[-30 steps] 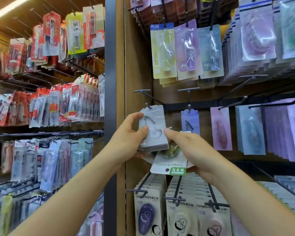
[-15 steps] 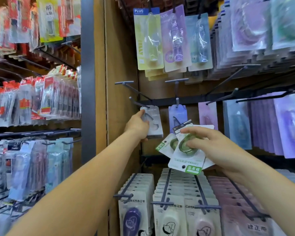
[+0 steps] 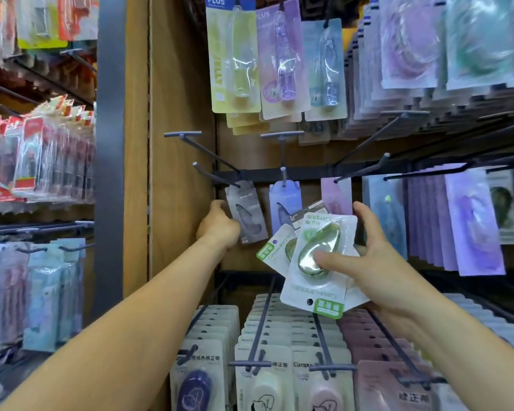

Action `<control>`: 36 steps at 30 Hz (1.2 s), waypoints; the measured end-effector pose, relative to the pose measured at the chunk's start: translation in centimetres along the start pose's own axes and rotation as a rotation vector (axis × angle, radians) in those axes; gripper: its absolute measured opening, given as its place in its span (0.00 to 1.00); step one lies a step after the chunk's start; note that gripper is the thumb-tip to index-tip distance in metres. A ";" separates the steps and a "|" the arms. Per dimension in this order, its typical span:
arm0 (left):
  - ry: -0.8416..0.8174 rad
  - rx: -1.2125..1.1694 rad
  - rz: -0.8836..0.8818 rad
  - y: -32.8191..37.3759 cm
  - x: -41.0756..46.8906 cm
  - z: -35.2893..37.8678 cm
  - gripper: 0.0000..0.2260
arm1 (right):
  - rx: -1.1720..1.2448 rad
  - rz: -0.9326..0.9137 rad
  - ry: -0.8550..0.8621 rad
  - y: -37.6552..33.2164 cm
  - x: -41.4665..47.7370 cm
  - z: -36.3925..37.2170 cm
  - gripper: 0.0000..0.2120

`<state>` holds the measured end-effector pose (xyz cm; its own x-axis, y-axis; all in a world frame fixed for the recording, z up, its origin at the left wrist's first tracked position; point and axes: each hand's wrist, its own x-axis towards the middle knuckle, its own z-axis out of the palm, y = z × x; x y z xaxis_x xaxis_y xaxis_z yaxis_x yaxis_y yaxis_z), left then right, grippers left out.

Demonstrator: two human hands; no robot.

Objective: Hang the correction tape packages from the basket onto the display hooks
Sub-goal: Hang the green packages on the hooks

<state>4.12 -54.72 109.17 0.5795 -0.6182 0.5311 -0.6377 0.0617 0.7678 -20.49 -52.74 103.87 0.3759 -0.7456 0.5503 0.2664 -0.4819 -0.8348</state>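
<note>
Grey package (image 3: 247, 215) now rides the hook (image 3: 217, 176), left hand (image 3: 218, 228) still gripping its edge; right hand (image 3: 365, 262) clutches the green packages (image 3: 324, 229) next.

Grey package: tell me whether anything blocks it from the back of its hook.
Nothing visible does. The grey package already hangs at the rear of the hook by the rail, the left hand holding its edge.

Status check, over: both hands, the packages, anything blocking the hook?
Left hand holds grey package, hanging on hook. Right hand grips fan of green packages. Nothing blocks the hook.
</note>
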 end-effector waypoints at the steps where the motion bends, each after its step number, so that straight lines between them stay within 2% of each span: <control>1: 0.025 0.004 0.024 0.5 -1.0 -0.1 0.11 | -0.006 -0.003 0.000 0.0 0.0 -0.1 0.36; 2: 0.025 -0.017 0.047 1.1 -2.3 -0.2 0.07 | -0.020 -0.004 -0.012 -0.1 0.0 -0.2 0.32; 4: -0.072 -0.105 0.076 2.2 -5.0 -0.5 0.07 | -0.046 0.001 -0.051 -0.2 -0.2 -0.2 0.25; 6: -0.232 -0.137 0.119 3.0 -8.2 -1.6 0.11 | -0.053 -0.020 -0.081 -0.3 -0.6 -0.2 0.24; 8: -0.349 -0.042 0.208 2.8 -10.3 -2.5 0.17 | -0.037 -0.057 -0.108 -0.7 -1.2 -0.2 0.25; 10: -0.381 0.114 0.272 2.4 -12.0 -3.3 0.25 | -0.009 -0.096 -0.112 -1.0 -1.8 -0.2 0.25; 11: -0.367 0.110 0.276 2.2 -12.6 -3.5 0.28 | 0.008 -0.116 -0.106 -1.1 -2.0 -0.1 0.25; 14: -0.411 -0.184 0.204 2.5 -15.1 -3.7 0.25 | 0.076 -0.177 -0.063 -1.1 -3.1 0.5 0.24; 17: -0.472 -0.512 0.113 2.4 -16.0 -3.1 0.29 | 0.136 -0.204 -0.034 -1.0 -4.1 1.2 0.24; 21: -0.446 -0.612 0.134 2.8 -16.5 -3.0 0.32 | 0.155 -0.177 0.005 -0.6 -5.0 1.2 0.29; 26: -0.487 -0.716 0.133 2.6 -16.5 -3.2 0.22 | 0.124 -0.151 -0.007 -0.5 -5.5 -0.1 0.30; 29: -0.481 -0.827 0.134 2.0 -16.9 -3.1 0.24 | 0.055 -0.170 0.073 -0.6 -5.6 -0.9 0.30; 32: -0.296 -0.901 0.170 1.4 -16.9 -3.6 0.32 | 0.032 -0.186 0.153 -0.6 -5.7 -1.7 0.25; 34: -0.139 -0.787 0.266 1.0 -17.1 -4.1 0.37 | 0.048 -0.188 0.171 -0.6 -6.0 -2.1 0.20; 36: -0.081 -0.555 0.346 1.2 -17.6 -4.0 0.31 | 0.088 -0.192 0.185 -0.6 -6.3 -2.1 0.19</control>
<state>-4.79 -40.63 102.16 0.3340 -0.5457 0.7686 -0.4116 0.6491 0.6397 -24.87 -48.73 100.89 0.1451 -0.7200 0.6787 0.3965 -0.5861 -0.7066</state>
